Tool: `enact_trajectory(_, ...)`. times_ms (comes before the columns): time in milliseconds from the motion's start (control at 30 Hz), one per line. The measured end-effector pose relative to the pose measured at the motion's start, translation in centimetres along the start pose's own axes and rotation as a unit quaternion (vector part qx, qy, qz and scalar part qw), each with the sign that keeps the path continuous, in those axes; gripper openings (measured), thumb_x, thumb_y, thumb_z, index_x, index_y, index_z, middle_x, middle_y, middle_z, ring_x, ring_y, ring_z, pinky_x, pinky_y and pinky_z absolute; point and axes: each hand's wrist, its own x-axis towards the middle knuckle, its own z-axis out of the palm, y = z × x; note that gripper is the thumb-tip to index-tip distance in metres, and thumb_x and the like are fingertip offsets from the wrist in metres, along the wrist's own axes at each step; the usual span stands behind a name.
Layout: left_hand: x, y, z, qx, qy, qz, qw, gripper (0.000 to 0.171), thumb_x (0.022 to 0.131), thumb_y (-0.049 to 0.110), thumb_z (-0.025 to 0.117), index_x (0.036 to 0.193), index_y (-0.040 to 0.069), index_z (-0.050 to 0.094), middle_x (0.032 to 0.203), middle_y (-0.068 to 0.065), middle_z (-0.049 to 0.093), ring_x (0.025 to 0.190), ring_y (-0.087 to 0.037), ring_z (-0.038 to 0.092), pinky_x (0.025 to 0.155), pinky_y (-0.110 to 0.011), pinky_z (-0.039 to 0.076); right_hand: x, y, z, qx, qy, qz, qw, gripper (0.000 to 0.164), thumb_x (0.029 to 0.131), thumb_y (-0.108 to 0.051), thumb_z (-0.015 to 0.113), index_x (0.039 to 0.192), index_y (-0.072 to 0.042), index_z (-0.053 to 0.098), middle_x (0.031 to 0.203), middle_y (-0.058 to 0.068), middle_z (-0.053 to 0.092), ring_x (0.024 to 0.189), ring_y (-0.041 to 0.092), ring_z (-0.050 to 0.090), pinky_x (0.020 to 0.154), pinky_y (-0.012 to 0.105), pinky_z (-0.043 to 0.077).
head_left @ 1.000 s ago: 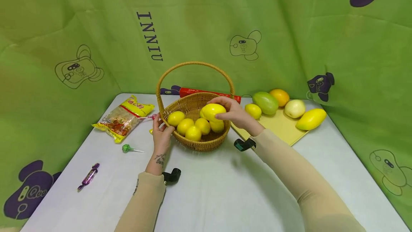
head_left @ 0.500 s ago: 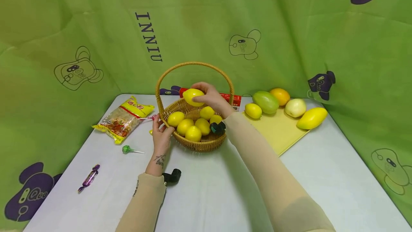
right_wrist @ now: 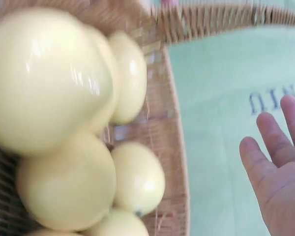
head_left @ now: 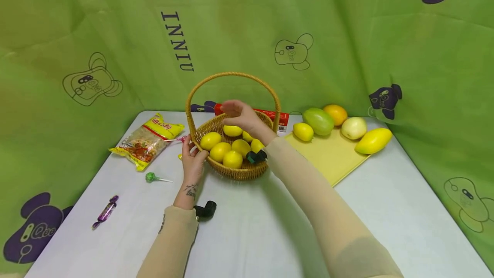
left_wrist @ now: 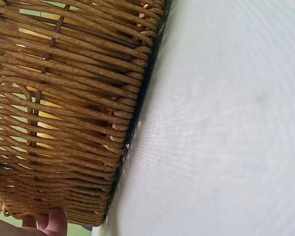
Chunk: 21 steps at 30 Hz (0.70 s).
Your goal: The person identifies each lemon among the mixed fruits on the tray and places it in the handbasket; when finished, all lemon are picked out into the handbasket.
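Note:
A wicker basket [head_left: 237, 175] with a tall arched handle stands on the white table and holds several yellow lemons [head_left: 220, 152]. My left hand [head_left: 193, 167] grips its left rim, thumb on the near side; in the left wrist view some fingertips [left_wrist: 56, 221] touch the woven wall. Over the basket's back half hovers my right hand [head_left: 247, 120], fingers spread and holding nothing. Just beneath it one lemon [head_left: 232, 131] lies in the basket, partly covered by the hand. The right wrist view shows the lemons piled up, blurred, with the empty hand [right_wrist: 287, 187] apart from them.
Right of the basket, a yellow board [head_left: 328, 162] bears a lemon [head_left: 303, 132], green mango [head_left: 318, 122], orange fruit [head_left: 335, 115], pale round fruit [head_left: 353, 128] and yellow mango [head_left: 373, 140]. Leftward lie a food packet [head_left: 146, 143], green lollipop [head_left: 151, 177] and purple candy [head_left: 105, 213]. A red box [head_left: 283, 120] sits behind.
My right hand carried a lemon leftward over the basket and let go of it; the lemon now lies toward the back with the others. My left hand stayed on the rim.

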Motion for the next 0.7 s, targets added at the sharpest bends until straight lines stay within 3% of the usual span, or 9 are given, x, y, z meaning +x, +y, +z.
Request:
enact_trajectory(200, -0.1, 0.1, 0.0, -0.005, -0.002, -0.003, 1.0, 0.078, 0.077, -0.006, 0.05, 0.145, 0.022, 0.025, 0.136, -0.018, 0.032, 0.116, -0.028, 0.041, 0.074, -0.016, 0.043, -2.5, 0.1, 0.3, 0.027, -0.034, -0.042, 0.998, 0.047, 0.083, 0.0, 0.062, 0.127, -0.001, 0.049, 0.132, 0.018, 0.05, 0.125, 0.031, 0.044, 0.103, 0.038, 0.038)
enact_trajectory(367, 0.1, 0.2, 0.0, 0.0, 0.001, 0.004, 1.0, 0.078, 0.076, -0.007, 0.05, 0.145, 0.02, 0.027, 0.134, -0.019, 0.033, 0.114, -0.028, 0.042, 0.073, -0.016, 0.043, -5.8, 0.5, -0.8, 0.035, -0.049, -0.074, 0.995, 0.045, 0.081, 0.005, 0.061, 0.124, 0.004, 0.048, 0.126, 0.022, 0.051, 0.118, 0.03, 0.05, 0.103, 0.043, 0.037)
enact_trajectory(533, 0.1, 0.2, -0.1, 0.0, 0.003, 0.006, 1.0, 0.078, 0.075, -0.008, 0.049, 0.145, 0.019, 0.027, 0.133, -0.02, 0.033, 0.113, -0.028, 0.042, 0.073, -0.016, 0.043, -9.1, 1.8, -3.2, 0.064, -0.046, -0.081, 0.994, 0.041, 0.08, 0.007, 0.061, 0.12, 0.002, 0.051, 0.118, 0.006, 0.059, 0.113, 0.026, 0.053, 0.101, 0.047, 0.037)
enact_trajectory(700, 0.2, 0.1, -0.2, -0.006, -0.003, -0.01, 0.9999, 0.08, 0.075, -0.008, 0.049, 0.146, 0.019, 0.025, 0.135, -0.02, 0.032, 0.115, -0.029, 0.041, 0.072, -0.016, 0.043, -11.8, 3.7, -6.8, 0.087, -0.007, -0.086, 0.993, 0.033, 0.078, 0.007, 0.063, 0.11, 0.0, 0.057, 0.109, 0.002, 0.064, 0.104, 0.021, 0.059, 0.092, 0.033, 0.048)
